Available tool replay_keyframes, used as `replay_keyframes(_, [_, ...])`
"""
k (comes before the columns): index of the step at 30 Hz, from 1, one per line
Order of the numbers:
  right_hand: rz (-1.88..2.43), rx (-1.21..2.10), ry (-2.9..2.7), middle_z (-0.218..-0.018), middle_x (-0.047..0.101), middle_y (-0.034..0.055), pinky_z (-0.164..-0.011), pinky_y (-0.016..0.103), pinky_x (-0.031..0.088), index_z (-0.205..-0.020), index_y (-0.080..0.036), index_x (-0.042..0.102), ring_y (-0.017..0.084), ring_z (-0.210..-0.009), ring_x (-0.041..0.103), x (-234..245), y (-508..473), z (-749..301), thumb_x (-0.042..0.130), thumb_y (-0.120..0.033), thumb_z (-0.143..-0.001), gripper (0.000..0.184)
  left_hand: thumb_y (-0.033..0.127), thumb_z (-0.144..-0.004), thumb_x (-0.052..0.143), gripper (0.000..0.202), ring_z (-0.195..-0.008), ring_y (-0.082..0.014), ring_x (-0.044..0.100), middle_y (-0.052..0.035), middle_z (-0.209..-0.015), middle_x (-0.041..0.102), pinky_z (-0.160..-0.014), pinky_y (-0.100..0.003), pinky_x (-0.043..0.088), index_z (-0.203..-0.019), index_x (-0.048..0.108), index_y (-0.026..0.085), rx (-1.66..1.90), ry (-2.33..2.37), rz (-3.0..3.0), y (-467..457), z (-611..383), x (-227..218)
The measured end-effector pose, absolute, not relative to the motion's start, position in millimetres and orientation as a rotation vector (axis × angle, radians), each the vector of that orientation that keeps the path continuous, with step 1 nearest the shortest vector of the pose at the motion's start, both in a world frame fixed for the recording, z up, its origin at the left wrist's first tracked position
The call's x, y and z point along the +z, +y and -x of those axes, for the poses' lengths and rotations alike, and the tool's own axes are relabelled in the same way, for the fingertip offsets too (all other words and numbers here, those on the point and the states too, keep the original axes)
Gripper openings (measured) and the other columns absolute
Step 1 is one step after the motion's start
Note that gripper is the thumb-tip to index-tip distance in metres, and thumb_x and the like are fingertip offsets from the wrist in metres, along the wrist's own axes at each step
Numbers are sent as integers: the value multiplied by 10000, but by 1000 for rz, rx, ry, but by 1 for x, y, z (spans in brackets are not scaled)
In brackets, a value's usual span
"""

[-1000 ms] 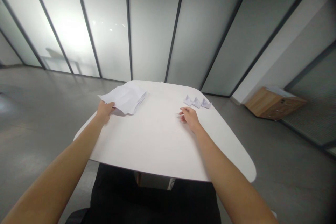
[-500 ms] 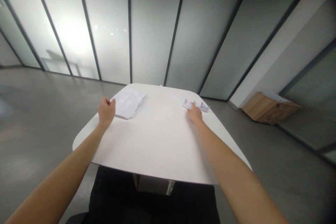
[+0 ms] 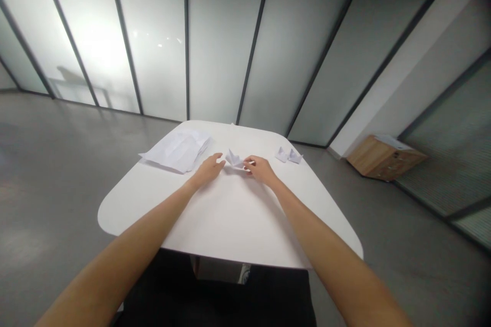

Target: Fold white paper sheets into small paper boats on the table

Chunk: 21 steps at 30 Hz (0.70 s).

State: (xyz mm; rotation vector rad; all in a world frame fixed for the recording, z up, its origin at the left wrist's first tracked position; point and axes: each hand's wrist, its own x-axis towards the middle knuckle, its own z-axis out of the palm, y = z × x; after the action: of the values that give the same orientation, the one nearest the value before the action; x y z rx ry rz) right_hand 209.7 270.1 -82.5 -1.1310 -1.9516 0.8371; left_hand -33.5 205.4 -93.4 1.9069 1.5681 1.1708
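White folded-paper boat (image 3: 234, 159) on rounded white table (image 3: 230, 225), fingertips of right hand (image 3: 261, 169) clamped on its end, fingers of left hand (image 3: 209, 169) apart just beside it; light pinch spares creases.

Bright glare blooms through the frosted glass partition (image 3: 100, 43), edges bowed.

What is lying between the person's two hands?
The head view shows a small folded white paper boat between the left hand and the right hand, closer to the right.
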Motion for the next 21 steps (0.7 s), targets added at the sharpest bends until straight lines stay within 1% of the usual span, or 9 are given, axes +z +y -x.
replay_keyframes(2, [1028, 876, -1955, -877, 715, 23, -613, 283, 611, -890, -217, 711, 160, -731, 691, -79, 254, -199, 658, -329, -842, 133, 384, -968, 534, 360, -1095, -234, 695, -129, -1298, 680, -840, -306, 559, -1264, 601, 190, 1210, 1477, -1993, 206, 30, -97])
replay_keyframes(4, [960, 878, -1923, -901, 702, 12, -636, 294, 624, -922, -226, 704, 144, -718, 679, -76, 242, -191, 663, -318, -830, 137, 406, -958, 557, 337, -1128, -240, 680, -102, -1206, 719, -895, -319, 540, -1213, 628, 197, 1229, 1415, -2030, 202, 28, -97])
replay_keyframes(6, [943, 913, -1819, -886, 687, -2, -643, 310, 635, -1038, -244, 676, 139, -712, 674, -77, 234, -185, 670, -311, -818, 230, 415, -932, 603, 340, -1038, -226, 701, -81, -1112, 743, -880, -314, 531, -1192, 641, 200, 1243, 1401, -2011, 196, 24, -95])
replay_keyframes(9, [938, 1035, -1621, -880, 691, -13, -637, 325, 641, -1184, -256, 585, 150, -735, 680, -80, 227, -176, 698, -314, -795, 409, 399, -888, 669, 413, -824, -186, 697, -28, -910, 740, -770, -286, 508, -1252, 610, 213, 1241, 1404, -1984, 186, 18, -92])
replay_keyframes(11, [936, 1106, -1521, -878, 697, -9, -642, 321, 638, -1144, -237, 580, 154, -750, 686, -82, 224, -172, 716, -313, -785, 391, 379, -871, 691, 474, -721, -161, 664, 18, -791, 702, -694, -263, 477, -1297, 555, 223, 1272, 1364, -1947, 182, 13, -90])
replay_keyframes(13, [936, 1174, -1435, -874, 701, 1, -654, 312, 633, -1051, -211, 611, 150, -744, 687, -81, 220, -170, 727, -299, -785, 304, 364, -862, 701, 478, -665, -142, 633, 50, -721, 662, -645, -242, 449, -1281, 521, 219, 1331, 1290, -1879, 180, 9, -88])
replay_keyframes(16, [933, 1292, -1298, -836, 713, 12, -678, 303, 626, -978, -187, 644, 139, -703, 681, -79, 216, -170, 743, -252, -792, 220, 372, -865, 700, 414, -660, -131, 625, 41, -714, 654, -637, -233, 446, -1201, 530, 199, 1395, 1176, -1785, 179, 6, -86])
replay_keyframes(19, [939, 1395, -1158, -819, 726, 20, -693, 285, 620, -961, -181, 653, 131, -690, 685, -78, 212, -170, 741, -190, -809, 176, 371, -863, 707, 411, -791, -154, 683, -17, -846, 706, -736, -258, 505, -1195, 547, 188, 1383, 1039, -1759, 179, 6, -85])
replay_keyframes(21, [935, 1434, -1106, -834, 732, 24, -698, 280, 622, -951, -182, 652, 134, -702, 694, -78, 209, -171, 740, -165, -816, 162, 345, -858, 709, 412, -866, -169, 705, -38, -924, 710, -801, -282, 532, -1209, 559, 190, 1382, 1029, -1765, 179, 7, -85])
